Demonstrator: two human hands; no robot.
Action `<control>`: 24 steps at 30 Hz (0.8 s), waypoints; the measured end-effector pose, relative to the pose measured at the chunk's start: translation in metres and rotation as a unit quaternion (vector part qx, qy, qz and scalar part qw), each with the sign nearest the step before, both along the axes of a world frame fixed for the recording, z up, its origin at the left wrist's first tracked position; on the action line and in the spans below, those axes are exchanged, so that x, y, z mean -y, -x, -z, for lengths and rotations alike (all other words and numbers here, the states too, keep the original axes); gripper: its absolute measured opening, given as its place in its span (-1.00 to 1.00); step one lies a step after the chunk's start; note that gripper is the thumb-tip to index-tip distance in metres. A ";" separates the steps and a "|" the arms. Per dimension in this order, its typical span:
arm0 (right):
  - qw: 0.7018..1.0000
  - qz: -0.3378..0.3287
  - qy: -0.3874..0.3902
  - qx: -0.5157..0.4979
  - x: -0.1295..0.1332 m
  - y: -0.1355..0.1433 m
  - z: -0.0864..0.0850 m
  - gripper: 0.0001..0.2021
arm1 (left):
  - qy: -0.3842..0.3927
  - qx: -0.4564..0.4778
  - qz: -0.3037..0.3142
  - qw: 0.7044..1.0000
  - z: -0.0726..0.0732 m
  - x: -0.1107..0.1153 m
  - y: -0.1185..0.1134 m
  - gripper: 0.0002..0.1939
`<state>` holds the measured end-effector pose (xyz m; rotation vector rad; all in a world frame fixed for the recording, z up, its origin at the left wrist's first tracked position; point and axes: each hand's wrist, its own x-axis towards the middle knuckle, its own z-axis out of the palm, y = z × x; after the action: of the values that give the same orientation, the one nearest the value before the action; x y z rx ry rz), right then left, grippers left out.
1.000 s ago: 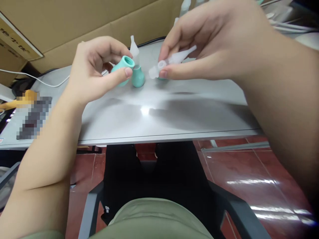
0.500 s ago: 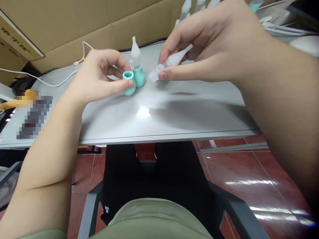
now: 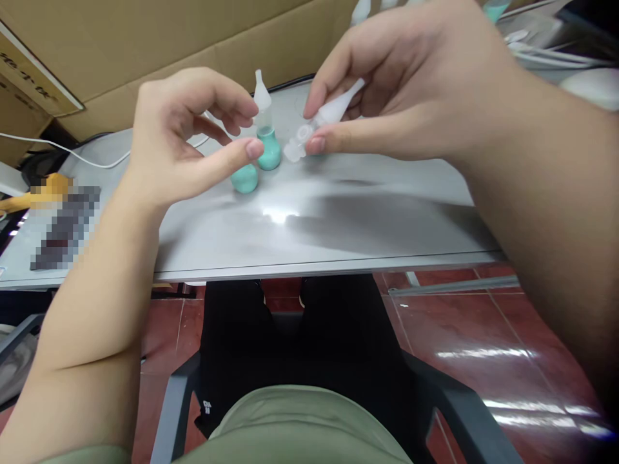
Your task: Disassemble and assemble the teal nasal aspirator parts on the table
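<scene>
I sit at a grey table point(image 3: 338, 225), looking down at my two bare hands. My left hand point(image 3: 184, 135) has just let go of the open teal bulb point(image 3: 244, 179) and lifted off it; the bulb now stands by itself on the table, under my thumb, and my fingers hang loosely spread above it with nothing between them. Half a second ago that thumb and forefinger were still pinched on the bulb's rim, and a second ago the bulb was raised and tilted in my grip. I judge that it has been set down ready for its top part.

My right hand point(image 3: 411, 90) keeps the clear nozzle point(image 3: 322, 119) pinched between thumb and fingers, its wide end pointing down and left toward the bulb, its narrow tip up and right. It sits a little higher than before, otherwise little altered.

Just behind the open bulb, almost touching it, stands a finished piece point(image 3: 265, 132): teal bulb with a clear nozzle upright on top. A cardboard box point(image 3: 145, 45) leans behind the table, and a white cable point(image 3: 72, 153) trails across the left side
</scene>
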<state>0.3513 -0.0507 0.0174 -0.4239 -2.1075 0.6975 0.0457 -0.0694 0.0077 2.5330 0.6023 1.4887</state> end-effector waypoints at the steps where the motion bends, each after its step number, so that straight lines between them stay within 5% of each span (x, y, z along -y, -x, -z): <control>1: 1.000 -0.006 -0.001 -0.012 0.000 0.002 0.001 -0.60 | -0.006 0.021 0.008 1.000 0.001 0.004 -0.006 -0.43; 5: 0.999 -0.028 -0.013 -0.033 0.000 0.009 0.003 -0.63 | 0.029 0.081 0.041 0.995 0.001 0.016 -0.025 -0.54; 11: 0.994 -0.029 -0.104 -0.005 0.002 0.014 0.004 -0.88 | 0.193 0.048 0.102 0.975 -0.005 0.026 -0.027 -0.57; 15: 0.992 0.000 -0.120 0.026 0.001 0.013 0.006 -0.80 | 0.258 0.042 0.128 0.957 -0.005 0.026 -0.025 -0.59; 19: 0.995 -0.019 -0.094 -0.023 -0.005 0.014 0.011 -0.62 | 0.231 0.065 0.116 0.964 0.001 0.018 -0.023 -0.43; 24: 0.994 -0.077 -0.014 -0.081 -0.006 0.017 0.012 -0.80 | 0.186 0.027 0.050 0.981 0.007 0.006 -0.016 -0.42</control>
<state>0.3339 -0.0448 0.0054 -0.1831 -2.0079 0.7638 0.0618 -0.0758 0.0006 2.1967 0.6648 1.2694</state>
